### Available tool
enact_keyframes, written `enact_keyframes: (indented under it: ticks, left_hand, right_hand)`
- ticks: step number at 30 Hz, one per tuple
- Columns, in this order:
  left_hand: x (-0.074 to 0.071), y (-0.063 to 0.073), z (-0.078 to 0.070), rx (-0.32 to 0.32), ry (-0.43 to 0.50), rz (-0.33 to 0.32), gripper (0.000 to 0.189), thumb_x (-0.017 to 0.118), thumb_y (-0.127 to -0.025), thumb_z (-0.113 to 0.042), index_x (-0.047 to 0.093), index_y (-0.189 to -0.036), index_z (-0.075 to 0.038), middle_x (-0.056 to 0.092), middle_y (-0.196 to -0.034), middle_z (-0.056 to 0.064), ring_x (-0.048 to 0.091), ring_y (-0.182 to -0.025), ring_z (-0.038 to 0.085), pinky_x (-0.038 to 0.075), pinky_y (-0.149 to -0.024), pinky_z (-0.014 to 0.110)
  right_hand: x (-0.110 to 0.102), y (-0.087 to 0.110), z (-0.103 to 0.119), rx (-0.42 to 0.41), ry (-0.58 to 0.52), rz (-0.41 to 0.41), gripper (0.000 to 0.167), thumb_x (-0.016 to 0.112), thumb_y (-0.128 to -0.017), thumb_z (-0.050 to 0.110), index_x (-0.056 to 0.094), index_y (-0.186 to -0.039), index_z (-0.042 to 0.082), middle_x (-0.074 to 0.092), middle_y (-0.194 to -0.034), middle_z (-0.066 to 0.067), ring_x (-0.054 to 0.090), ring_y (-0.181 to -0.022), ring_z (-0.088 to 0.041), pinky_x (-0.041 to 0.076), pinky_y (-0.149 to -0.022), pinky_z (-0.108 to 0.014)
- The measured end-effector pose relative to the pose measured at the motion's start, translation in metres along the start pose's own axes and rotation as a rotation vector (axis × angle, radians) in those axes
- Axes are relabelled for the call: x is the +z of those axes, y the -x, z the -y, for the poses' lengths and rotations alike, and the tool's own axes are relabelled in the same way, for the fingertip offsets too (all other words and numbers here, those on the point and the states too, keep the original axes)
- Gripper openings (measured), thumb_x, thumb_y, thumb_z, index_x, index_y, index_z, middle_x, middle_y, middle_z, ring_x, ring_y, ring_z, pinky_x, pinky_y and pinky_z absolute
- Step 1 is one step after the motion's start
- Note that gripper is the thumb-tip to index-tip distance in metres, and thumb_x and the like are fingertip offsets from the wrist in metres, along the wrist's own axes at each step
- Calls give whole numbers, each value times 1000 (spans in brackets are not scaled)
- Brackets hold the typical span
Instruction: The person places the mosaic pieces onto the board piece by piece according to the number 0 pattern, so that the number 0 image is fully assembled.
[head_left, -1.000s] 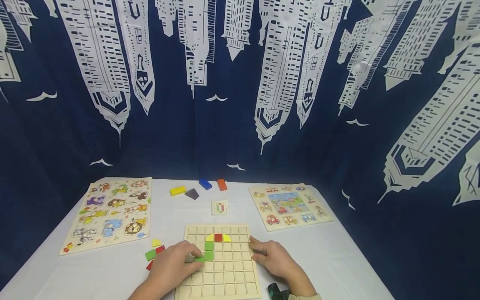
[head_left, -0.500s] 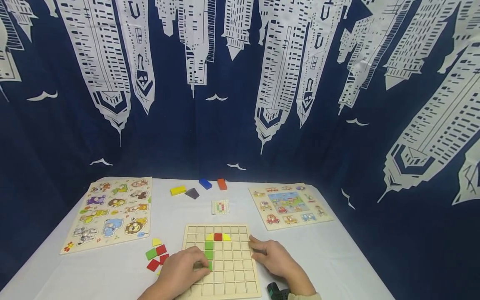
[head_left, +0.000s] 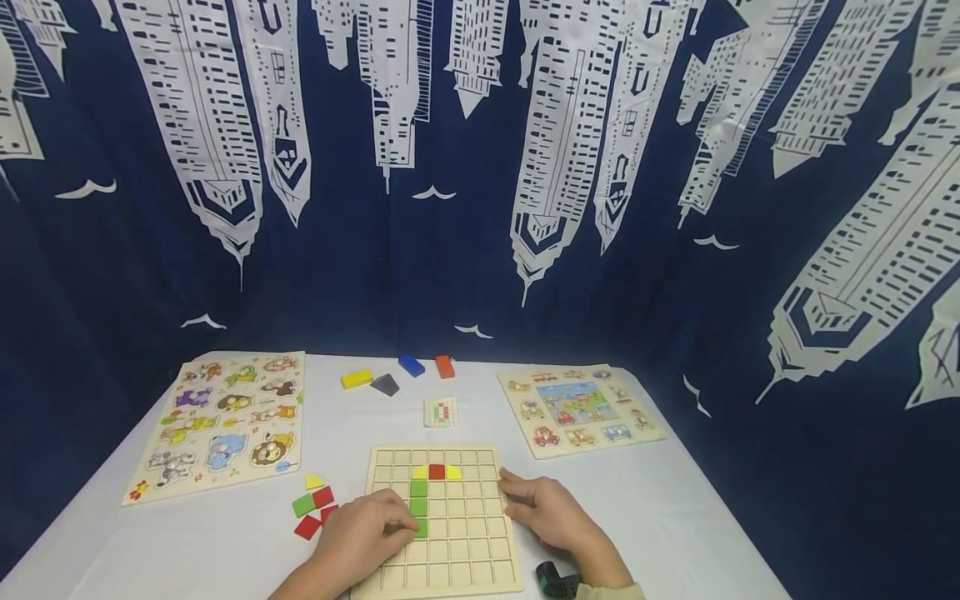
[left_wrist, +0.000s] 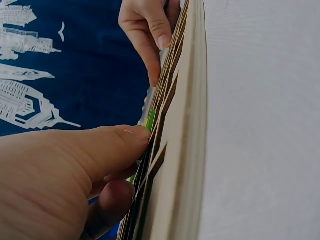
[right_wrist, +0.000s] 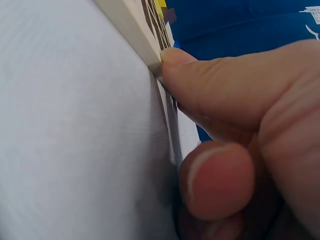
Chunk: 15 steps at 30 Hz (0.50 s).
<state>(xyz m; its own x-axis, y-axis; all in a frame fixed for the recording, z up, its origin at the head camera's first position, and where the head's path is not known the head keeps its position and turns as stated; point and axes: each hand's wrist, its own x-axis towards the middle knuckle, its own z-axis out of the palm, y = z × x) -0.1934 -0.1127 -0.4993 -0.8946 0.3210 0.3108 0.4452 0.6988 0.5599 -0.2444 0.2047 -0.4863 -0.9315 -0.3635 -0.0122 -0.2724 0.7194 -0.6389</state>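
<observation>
My left hand (head_left: 365,533) reaches over the left side of the wooden grid board (head_left: 480,575), thumb and fingertip pinching a green square tile (head_left: 422,528). That tile lies in a cell below two other green tiles (head_left: 417,497) in a column. Above them a red square (head_left: 437,472) sits between two yellow curved pieces (head_left: 453,472). In the left wrist view the thumb (left_wrist: 132,137) is right at the green. My right hand (head_left: 551,512) rests against the board's right edge, touching it with thumb and forefinger; the right wrist view shows its thumb (right_wrist: 185,70) at the rim.
Loose tiles lie left of the board: a green one (head_left: 303,504), several red (head_left: 307,527) and a yellow piece (head_left: 313,482). A pattern card (head_left: 441,412), an animal puzzle (head_left: 225,425), a vehicle puzzle (head_left: 581,412) and coloured blocks (head_left: 356,379) are farther back. A black device (head_left: 553,579) is beside the right wrist.
My left hand has moved right and slightly down with the green tile, which now sits in the cell under the column. The right hand stays at the board's edge.
</observation>
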Motion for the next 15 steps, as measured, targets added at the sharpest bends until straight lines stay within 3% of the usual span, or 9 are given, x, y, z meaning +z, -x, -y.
enact_keyframes:
  ticks: [8,11,15]
  left_hand:
    - [-8,-2,-2,-55,-1,-15,7,83,-85,-36,83,-92,-35,63,-89,-27,55,-72,-9,43,-57,19]
    - [-28,-5,1,-157,-49,-77,11,79,-90,-33,81,-101,-34,69,-97,-22,55,-71,-7,45,-61,22]
    - [-67,-6,23,-344,-151,-141,22,75,-94,-21,78,-115,-26,74,-116,-1,64,-77,10,49,-63,30]
  right_hand:
    - [0,1,0,-13,-9,0,44,75,-90,22,69,-133,10,54,-151,-4,50,-142,-33,37,-114,-56]
    - [-1,1,1,-11,-5,-1,44,75,-90,23,70,-132,10,55,-151,-4,50,-142,-33,37,-113,-56]
    - [0,1,1,-10,0,-5,44,74,-90,22,70,-132,10,55,-151,-4,51,-141,-32,38,-113,-56]
